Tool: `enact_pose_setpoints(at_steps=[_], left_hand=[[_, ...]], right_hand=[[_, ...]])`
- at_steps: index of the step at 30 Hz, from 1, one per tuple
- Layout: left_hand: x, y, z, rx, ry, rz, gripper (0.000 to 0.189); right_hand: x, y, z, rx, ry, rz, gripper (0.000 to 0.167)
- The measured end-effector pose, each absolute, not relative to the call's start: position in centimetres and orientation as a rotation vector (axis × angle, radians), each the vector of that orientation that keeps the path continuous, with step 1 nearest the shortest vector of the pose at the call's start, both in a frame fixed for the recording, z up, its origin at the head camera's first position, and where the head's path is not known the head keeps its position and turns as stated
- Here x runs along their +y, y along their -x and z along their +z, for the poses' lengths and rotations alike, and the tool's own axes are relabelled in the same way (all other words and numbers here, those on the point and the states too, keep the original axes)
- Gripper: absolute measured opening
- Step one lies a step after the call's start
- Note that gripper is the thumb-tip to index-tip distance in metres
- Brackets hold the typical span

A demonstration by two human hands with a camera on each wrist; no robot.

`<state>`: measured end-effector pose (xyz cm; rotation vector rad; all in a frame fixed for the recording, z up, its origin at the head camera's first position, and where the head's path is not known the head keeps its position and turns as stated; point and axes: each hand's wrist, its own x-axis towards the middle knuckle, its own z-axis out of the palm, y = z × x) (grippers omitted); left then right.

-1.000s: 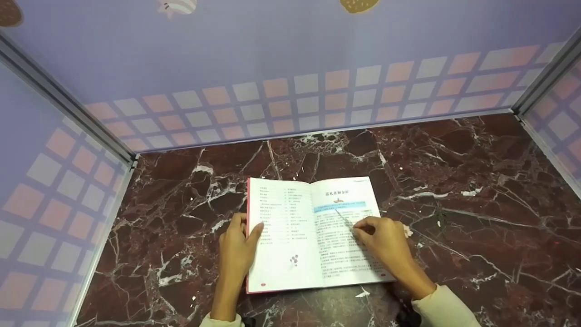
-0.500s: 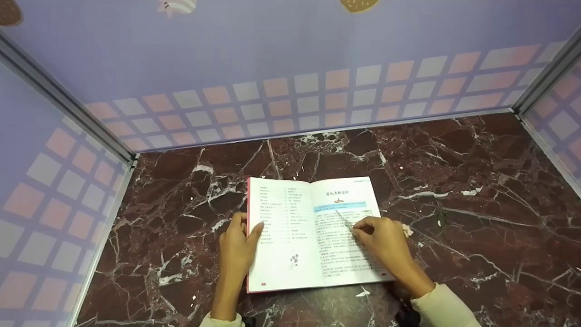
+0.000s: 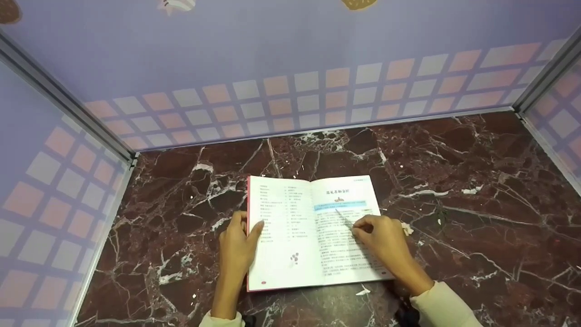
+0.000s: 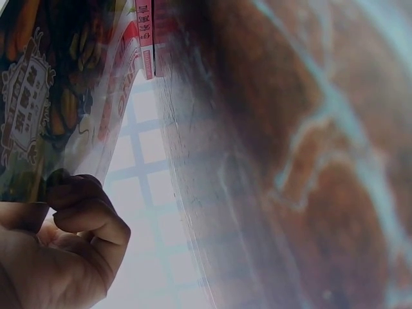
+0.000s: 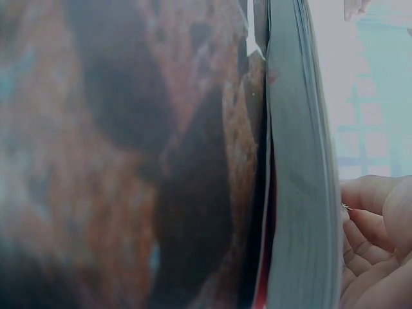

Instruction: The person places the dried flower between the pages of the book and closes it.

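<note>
An open book [image 3: 290,268] with printed pages and a red cover edge lies on the dark marbled table. My left hand [image 3: 237,245] grips its left edge, thumb on the page and fingers behind the cover. In the left wrist view, curled fingers [image 4: 90,225] hold the colourful cover [image 4: 58,84]. Above the right page, my right hand [image 3: 383,238] pinches a thin, pointed stem-like thing [image 3: 344,218] between thumb and fingertips. Its tip points up and left, near a blue-highlighted text band. In the right wrist view, only a small golden bit [image 5: 347,207] shows at the fingertips.
Small pale scraps [image 3: 363,290] lie in front of the book. Another pale piece [image 3: 407,228] is just right of my right hand, and a small green-and-white bit [image 3: 439,221] lies farther right. Purple checked walls [image 3: 290,54] enclose the table's back and sides.
Both hands and the book stay almost in place. The thin thing in my right hand turns slightly over the page and looks narrower than a second ago.
</note>
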<state>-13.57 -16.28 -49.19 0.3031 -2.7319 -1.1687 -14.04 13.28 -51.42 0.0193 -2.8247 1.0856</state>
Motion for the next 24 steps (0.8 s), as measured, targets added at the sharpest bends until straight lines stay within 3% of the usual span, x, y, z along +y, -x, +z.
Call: enact_pose_setpoints(at_steps=[24], left_hand=[[-16.22,13.58,-49.12,-2.736,-0.311,-1.174,0.03]], right_hand=[[12.94,14.15,-51.45,-2.801,-0.106,1.037,0.011]])
